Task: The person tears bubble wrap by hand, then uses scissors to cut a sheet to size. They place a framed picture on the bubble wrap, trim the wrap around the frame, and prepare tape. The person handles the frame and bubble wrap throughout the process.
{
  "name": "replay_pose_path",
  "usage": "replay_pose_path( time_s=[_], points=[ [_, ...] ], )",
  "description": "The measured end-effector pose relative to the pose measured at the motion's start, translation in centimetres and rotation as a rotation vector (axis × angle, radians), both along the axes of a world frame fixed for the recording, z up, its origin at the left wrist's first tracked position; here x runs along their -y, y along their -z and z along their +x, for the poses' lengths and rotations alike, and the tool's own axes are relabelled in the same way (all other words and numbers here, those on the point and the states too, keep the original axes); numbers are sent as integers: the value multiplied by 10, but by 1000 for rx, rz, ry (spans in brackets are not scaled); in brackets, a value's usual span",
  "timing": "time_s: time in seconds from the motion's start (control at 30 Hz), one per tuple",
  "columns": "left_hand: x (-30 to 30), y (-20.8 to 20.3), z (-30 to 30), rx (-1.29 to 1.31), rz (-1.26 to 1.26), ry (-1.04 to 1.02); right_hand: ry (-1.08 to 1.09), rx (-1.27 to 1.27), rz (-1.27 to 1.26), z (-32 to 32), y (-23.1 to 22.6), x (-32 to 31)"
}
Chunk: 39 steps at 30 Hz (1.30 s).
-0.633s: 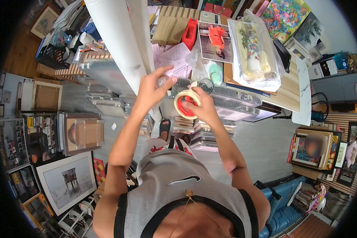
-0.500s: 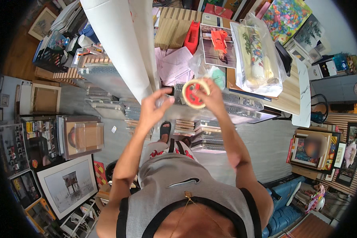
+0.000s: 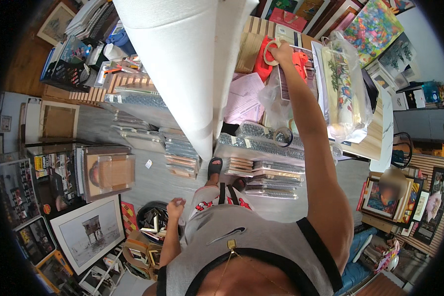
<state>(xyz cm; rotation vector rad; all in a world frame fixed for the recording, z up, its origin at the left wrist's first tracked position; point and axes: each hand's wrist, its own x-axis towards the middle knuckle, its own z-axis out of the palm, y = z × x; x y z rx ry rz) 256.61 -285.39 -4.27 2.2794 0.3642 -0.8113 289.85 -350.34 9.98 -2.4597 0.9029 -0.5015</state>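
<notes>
Far off over the table, my right hand [image 3: 282,53] is closed on a roll of masking tape [image 3: 267,55], holding it by its edge above a red tape dispenser [image 3: 262,69]. Beneath that forearm are a photo print and crumpled clear plastic [image 3: 268,96]. My left hand [image 3: 175,208] hangs low at my left side with its fingers curled; whatever they hold, if anything, cannot be made out. Close to it stands a dark bin [image 3: 153,217] of frame offcuts. Another tape ring [image 3: 282,137] rests at the bubble-wrapped packages [image 3: 261,148] on the near side of the table.
Tall white rolls [image 3: 182,54] stand left of the table. Pink papers [image 3: 244,98] and a plastic-wrapped floral piece [image 3: 338,84] lie on it. Wrapped flat packages [image 3: 274,180] are stacked on the floor. A framed picture [image 3: 90,232] leans at the left.
My right hand has reached far forward with the masking tape, over the red dispenser. My left hand has dropped from the middle to my left side. The view has shifted slightly.
</notes>
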Motion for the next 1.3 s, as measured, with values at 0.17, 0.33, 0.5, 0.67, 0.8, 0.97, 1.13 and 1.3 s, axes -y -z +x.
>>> replay_pose_path(
  time_s=[0.17,0.33,0.5,0.67,0.8,0.97,1.13,1.3],
  points=[
    [-54,16,-51,-123,-78,-301,85,-101,10,29,28,2],
    [-47,6,-60,-206,22,-310,116,-149,-24,32,48,-3],
    [-27,0,-31,-165,-210,-365,166,-137,-1,36,72,-4],
    [-15,-3,2,-106,-169,-379,64,-138,125,32,78,13],
    [-15,-10,8,-110,-272,-439,3,-79,361,34,86,35],
    [-17,-14,-1,-153,-217,-452,9,-40,518,51,111,65],
    [-22,-11,-6,-149,-214,-440,-55,-69,425,54,123,76],
    [-28,-4,-8,-137,-193,-430,53,86,590,52,120,71]
  ],
)
